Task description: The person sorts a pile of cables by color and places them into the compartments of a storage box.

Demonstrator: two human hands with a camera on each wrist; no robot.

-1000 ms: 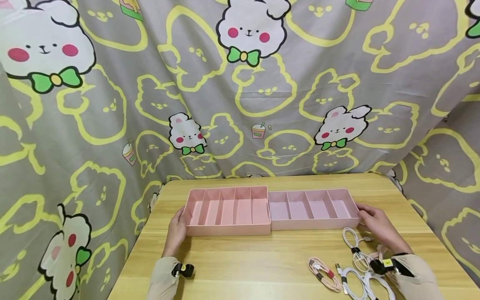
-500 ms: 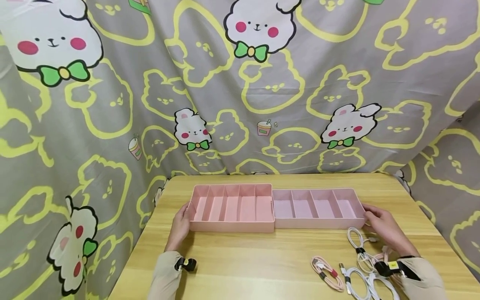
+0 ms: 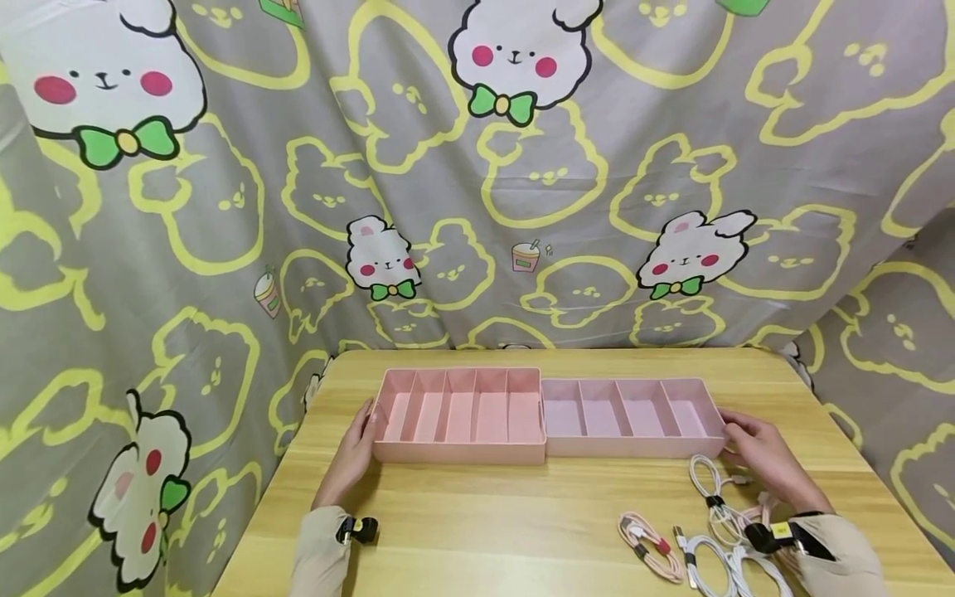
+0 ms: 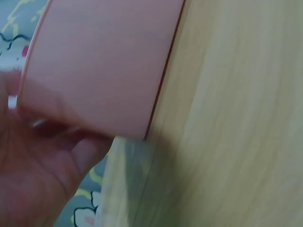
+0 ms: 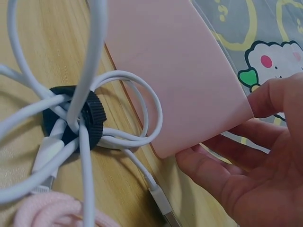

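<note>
two long boxes end to end on the wooden table — seeming to touch in the middle. on the left, a pink box with five slots; on the right, a pale purple box with four. left hand at the far left end of the pink box, fingers bent around that end, one up by the top rim. right hand at the far right end of the purple box, fingers bent around it, near the top and bottom corners. cannot tell how hard on either side, or if any tip goes inside a rim.

probably best to press softly and evenly from both ends, so as not to bend the thin walls. slide slowly, flat on the wood. watch the middle — front sides not quite in one line. mind the white cable just in front of the purple box, maybe easy to snag.
</note>
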